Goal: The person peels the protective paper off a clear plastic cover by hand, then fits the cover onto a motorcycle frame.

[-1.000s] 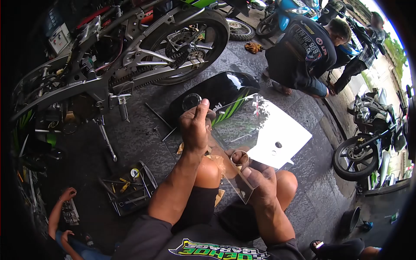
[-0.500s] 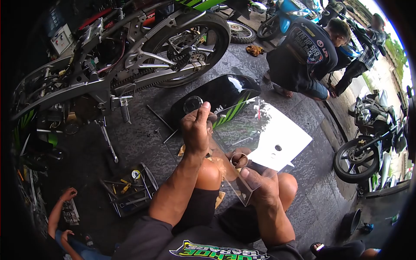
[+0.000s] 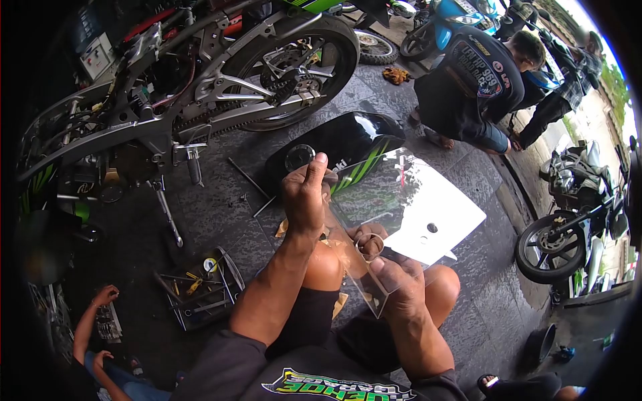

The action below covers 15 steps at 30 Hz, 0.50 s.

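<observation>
A clear plastic sheet (image 3: 438, 204) with round holes spans both hands above my knees, its far right part bright white with glare. My left hand (image 3: 306, 200) grips the sheet's left edge, thumb pointing up. Lower down, my right hand (image 3: 399, 277) pinches the near edge beside a large round hole, with its thumb on top. Some fingers show through the plastic. Just beyond the sheet, a black fuel tank (image 3: 361, 131) with green stripes lies on the floor.
A partly stripped motorcycle (image 3: 200, 123) stands at the upper left. A tool tray (image 3: 175, 313) sits left of my knees. A person (image 3: 461, 87) crouches at the upper right, near another motorcycle (image 3: 552, 246). Someone's hand (image 3: 105, 295) shows at the lower left.
Both hands keep their hold on the plastic sheet. Only a slight shift of the camera view shows.
</observation>
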Motion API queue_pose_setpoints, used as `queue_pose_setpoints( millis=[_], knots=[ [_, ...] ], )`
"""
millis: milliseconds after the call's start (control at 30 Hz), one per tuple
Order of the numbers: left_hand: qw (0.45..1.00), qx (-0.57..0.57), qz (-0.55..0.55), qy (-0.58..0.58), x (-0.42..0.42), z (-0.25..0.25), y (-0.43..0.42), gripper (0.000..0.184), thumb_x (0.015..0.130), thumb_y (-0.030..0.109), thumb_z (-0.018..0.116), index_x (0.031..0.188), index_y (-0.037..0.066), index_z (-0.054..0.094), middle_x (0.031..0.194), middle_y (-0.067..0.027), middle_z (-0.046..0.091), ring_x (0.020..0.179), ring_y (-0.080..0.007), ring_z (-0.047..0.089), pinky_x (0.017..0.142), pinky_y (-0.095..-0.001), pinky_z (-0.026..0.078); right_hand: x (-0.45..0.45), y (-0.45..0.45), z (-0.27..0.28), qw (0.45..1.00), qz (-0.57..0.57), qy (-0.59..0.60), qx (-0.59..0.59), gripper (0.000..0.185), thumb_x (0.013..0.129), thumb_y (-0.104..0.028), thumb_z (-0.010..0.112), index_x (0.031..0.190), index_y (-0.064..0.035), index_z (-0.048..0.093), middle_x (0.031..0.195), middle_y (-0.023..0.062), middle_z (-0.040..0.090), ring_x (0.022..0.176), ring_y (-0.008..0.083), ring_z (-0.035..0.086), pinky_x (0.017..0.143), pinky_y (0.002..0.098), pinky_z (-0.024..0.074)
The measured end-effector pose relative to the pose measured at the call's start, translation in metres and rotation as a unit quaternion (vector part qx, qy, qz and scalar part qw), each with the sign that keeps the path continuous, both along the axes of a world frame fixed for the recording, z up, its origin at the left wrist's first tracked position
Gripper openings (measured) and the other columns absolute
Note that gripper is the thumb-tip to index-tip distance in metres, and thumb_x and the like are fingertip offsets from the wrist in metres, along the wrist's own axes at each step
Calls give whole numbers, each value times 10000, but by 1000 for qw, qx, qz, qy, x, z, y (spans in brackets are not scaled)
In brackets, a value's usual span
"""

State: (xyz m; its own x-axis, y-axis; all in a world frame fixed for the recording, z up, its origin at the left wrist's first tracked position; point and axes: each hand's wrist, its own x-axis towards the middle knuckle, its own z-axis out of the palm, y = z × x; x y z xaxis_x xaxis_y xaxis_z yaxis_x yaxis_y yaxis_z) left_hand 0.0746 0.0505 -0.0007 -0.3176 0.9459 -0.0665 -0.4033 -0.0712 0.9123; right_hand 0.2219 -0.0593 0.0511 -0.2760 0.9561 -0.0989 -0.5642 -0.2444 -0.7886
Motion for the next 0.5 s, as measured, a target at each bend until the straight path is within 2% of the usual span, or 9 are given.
queue_pose_setpoints(
  millis=[167, 267, 333, 367, 433, 467, 500],
  knots=[
    [999, -9, -23, -45, -1, 3, -1, 451, 955, 369, 620, 649, 38, 604, 484, 53, 405, 428, -39, 352, 427, -231, 254, 3, 1, -6, 999, 19, 2, 33, 170, 847, -160, 673, 873, -5, 609, 1214, 103, 489, 1314, 302, 416, 1106, 440, 293],
    [996, -23, -32, -79, -5, 1, 1, 435, 951, 371, 629, 660, 49, 599, 480, 55, 399, 417, -38, 343, 414, -228, 253, 9, 1, -12, 999, 36, 3, 33, 234, 860, -224, 657, 855, 1, 593, 1185, 127, 498, 1308, 310, 418, 1102, 435, 299],
    [995, -32, -32, -93, -7, 2, 1, 435, 949, 374, 632, 660, 51, 598, 479, 56, 397, 416, -36, 342, 410, -227, 253, 18, 4, -23, 994, 40, 70, 73, 315, 879, -297, 622, 848, 14, 592, 1088, 148, 548, 1185, 292, 494, 1046, 405, 344],
    [993, -40, -31, -108, -8, 3, 1, 435, 948, 377, 636, 661, 53, 597, 478, 58, 395, 414, -35, 341, 407, -227, 254, 26, 4, -22, 994, 43, 70, 74, 315, 879, -297, 622, 848, 14, 592, 1088, 148, 548, 1185, 292, 494, 1046, 405, 344],
    [994, -19, -18, -106, -11, 5, 1, 430, 951, 372, 636, 665, 53, 597, 483, 57, 403, 415, -31, 345, 408, -222, 258, 50, 3, -16, 990, 22, -66, 124, 361, 920, -322, 562, 837, 29, 581, 970, 148, 585, 995, 223, 541, 901, 342, 412],
    [995, 1, -9, -104, -11, 6, 1, 426, 954, 367, 635, 670, 52, 597, 489, 56, 411, 416, -27, 349, 409, -218, 263, 62, 1, -8, 989, 25, -68, 128, 361, 920, -322, 562, 837, 29, 581, 970, 148, 585, 995, 223, 541, 901, 342, 412],
    [994, 6, -6, -107, -12, 8, 2, 426, 954, 367, 635, 670, 52, 597, 489, 56, 411, 416, -27, 349, 409, -218, 263, 74, -2, 1, 975, -6, -196, 101, 362, 942, -320, 539, 837, 24, 576, 954, 133, 594, 902, 193, 536, 831, 309, 412]
  ],
)
